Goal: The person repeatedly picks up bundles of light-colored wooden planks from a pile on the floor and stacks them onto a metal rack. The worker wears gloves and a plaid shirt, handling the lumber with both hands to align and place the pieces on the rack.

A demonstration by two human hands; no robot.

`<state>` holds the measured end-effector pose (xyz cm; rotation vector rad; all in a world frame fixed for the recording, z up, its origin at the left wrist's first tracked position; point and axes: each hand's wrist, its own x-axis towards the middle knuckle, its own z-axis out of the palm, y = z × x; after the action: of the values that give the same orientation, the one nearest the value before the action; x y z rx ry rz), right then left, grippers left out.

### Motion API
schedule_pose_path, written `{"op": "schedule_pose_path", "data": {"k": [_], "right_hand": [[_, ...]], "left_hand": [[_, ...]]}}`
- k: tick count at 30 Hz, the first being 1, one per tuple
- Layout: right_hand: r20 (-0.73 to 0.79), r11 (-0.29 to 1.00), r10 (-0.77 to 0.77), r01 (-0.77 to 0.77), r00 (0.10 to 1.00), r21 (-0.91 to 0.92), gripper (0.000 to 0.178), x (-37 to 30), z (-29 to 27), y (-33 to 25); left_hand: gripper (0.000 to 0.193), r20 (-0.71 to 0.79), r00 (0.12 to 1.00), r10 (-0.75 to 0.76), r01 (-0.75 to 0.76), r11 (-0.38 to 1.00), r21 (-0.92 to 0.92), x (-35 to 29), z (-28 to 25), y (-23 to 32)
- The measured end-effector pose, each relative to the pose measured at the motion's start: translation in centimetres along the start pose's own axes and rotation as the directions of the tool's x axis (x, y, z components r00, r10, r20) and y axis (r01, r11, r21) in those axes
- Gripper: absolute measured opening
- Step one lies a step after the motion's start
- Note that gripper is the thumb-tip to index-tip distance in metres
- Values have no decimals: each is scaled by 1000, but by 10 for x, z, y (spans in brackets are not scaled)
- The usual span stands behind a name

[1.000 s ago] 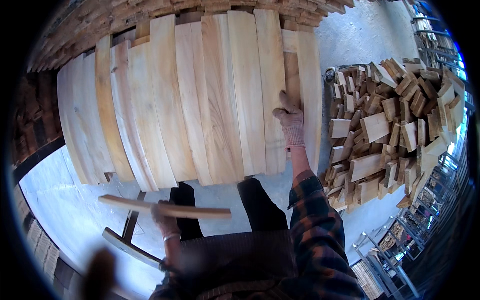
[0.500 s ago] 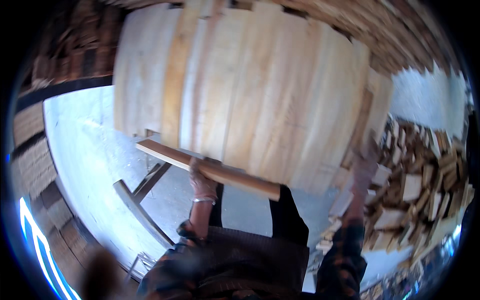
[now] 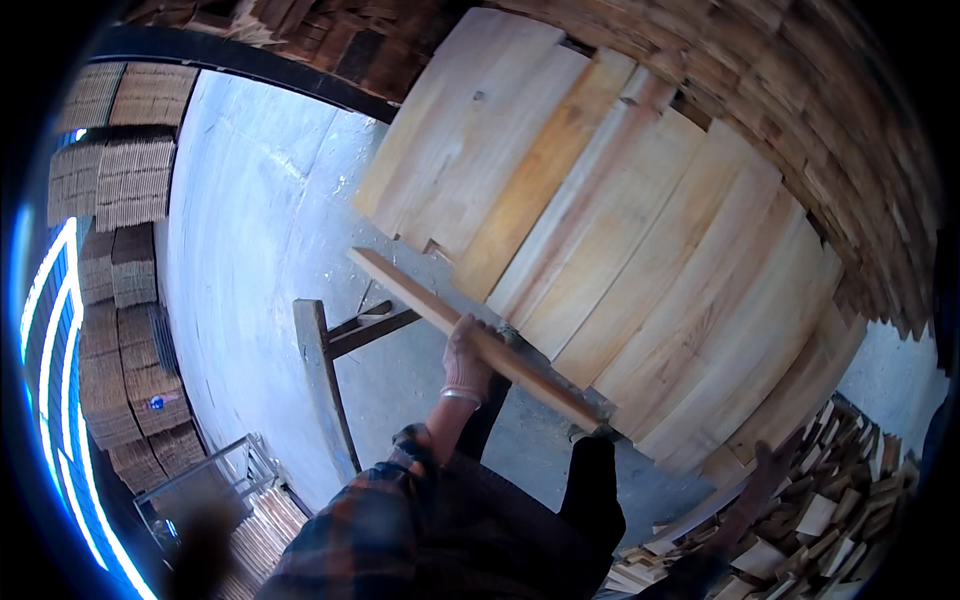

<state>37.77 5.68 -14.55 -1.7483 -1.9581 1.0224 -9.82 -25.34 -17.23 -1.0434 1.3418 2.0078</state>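
Note:
My left hand (image 3: 466, 362), in a pale glove, is shut on a long narrow wooden board (image 3: 430, 308). The board is held slanted, level with the near edge of a wide layer of pale boards (image 3: 650, 230) laid side by side. Its right end reaches the layer's lower edge. My right hand (image 3: 758, 487) is a dark blur low on the right, close to the lower right corner of that layer. Its fingers cannot be made out. My plaid sleeves come up from the bottom of the view.
A heap of short wood offcuts (image 3: 850, 515) lies at the lower right. A wooden stand (image 3: 322, 380) rests on the grey concrete floor (image 3: 250, 240) under the boards. Stacks of thin wood (image 3: 110, 290) line the left side, with a metal rack (image 3: 215, 478) below them.
The view has swung left. My left hand has lifted the narrow board from low down up to the near edge of the board layer. My right hand has come off the layer's right edge and dropped lower.

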Motion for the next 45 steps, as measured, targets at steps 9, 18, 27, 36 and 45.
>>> {"op": "schedule_pose_path", "data": {"k": [9,18,27,36,45], "right_hand": [[477,985,-169,157,862,66,93,-27,170,-283],[533,644,-615,760,581,-85,92,103,331,-427],[432,309,-635,723,640,-618,95,210,454,-506],[949,718,-292,683,116,137,92,-43,330,-472],[625,481,-550,822,554,-306,62,-70,411,-401]], "left_hand": [[30,-208,948,241,-194,956,221,98,17,122],[33,-30,997,-70,67,994,-91,52,10,144],[56,192,948,-253,291,934,-207,11,8,157],[64,372,913,-168,270,932,-242,4,82,165],[53,91,983,-157,127,954,271,7,42,169]]}}
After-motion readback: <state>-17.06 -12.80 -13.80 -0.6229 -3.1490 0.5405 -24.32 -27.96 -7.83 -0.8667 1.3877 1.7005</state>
